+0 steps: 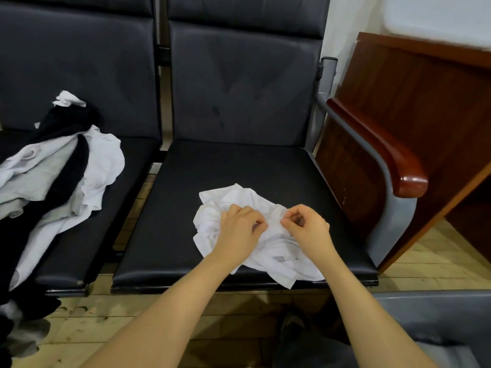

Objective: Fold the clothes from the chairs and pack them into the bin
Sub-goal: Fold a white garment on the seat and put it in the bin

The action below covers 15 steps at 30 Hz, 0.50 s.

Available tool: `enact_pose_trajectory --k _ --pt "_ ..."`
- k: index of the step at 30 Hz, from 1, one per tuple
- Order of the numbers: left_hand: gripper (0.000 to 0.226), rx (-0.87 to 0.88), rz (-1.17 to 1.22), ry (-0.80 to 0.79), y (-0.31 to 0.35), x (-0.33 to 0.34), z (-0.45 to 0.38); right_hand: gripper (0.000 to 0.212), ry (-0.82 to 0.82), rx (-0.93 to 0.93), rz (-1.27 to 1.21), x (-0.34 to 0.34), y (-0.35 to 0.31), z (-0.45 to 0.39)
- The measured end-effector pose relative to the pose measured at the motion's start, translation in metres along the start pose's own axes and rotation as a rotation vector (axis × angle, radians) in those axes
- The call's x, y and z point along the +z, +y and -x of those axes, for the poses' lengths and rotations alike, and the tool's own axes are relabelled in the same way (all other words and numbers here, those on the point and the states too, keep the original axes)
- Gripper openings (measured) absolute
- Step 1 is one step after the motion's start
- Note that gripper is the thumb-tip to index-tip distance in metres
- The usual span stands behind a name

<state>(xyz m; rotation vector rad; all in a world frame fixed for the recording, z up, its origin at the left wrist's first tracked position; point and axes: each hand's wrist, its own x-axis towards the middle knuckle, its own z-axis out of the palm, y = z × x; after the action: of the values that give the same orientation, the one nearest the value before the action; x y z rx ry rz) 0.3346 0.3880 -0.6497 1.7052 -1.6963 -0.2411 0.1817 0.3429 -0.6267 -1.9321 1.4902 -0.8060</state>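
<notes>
While the crumpled white cotton garment (255, 227) is bunched up like this on the black padded chair seat (212, 181), the smart move imo is to find one real edge, a hem or a collar, and pull it out flat before trying any fold at all. Both hands are already in it: the left hand (240, 225) has its fingers curled down into the cloth, pinching a bit of it, and the right hand (305, 227) is doing the same just beside it, thumb and fingertips closed on a small ridge of fabric. The two pinches sit really close together, so I'd say slide them apart along the same edge, lift, let the rest drop and shake out, then lay it back down on that seat, which has lots of room toward the backrest.

The garment itself is thin, soft and very wrinkled, heaped at the near part of the seat with a corner hanging over the front lip. There's a small grey mark near its front edge, maybe a label or print, can't tell which. Looks like it'll handle floppy, no stiffness to help you.

On the seat to the left of that one there's a messy pile of white, grey and black clothes (53, 181) still waiting, spilling toward the floor. A bin isn't anywhere clearly in view.
</notes>
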Motion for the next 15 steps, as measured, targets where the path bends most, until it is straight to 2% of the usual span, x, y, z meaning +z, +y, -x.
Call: enact_pose_trajectory --k 3,6,9,15 --pt "0.014 -0.022 0.023 0.062 -0.001 0.000 -0.005 0.027 0.094 -0.174 -0.088 -0.006 0.002 0.006" --pt "0.015 -0.066 0.064 0.099 -0.001 -0.004 -0.008 0.021 -0.033 -0.234 -0.164 -0.007 0.003 0.007" --pt "0.016 -0.069 0.080 0.071 -0.002 -0.007 -0.009 0.023 -0.133 -0.267 -0.007 0.001 0.008 0.003" --pt "0.016 -0.050 0.023 0.052 -0.006 -0.013 -0.009 0.022 -0.127 -0.339 0.204 0.010 0.010 -0.001"
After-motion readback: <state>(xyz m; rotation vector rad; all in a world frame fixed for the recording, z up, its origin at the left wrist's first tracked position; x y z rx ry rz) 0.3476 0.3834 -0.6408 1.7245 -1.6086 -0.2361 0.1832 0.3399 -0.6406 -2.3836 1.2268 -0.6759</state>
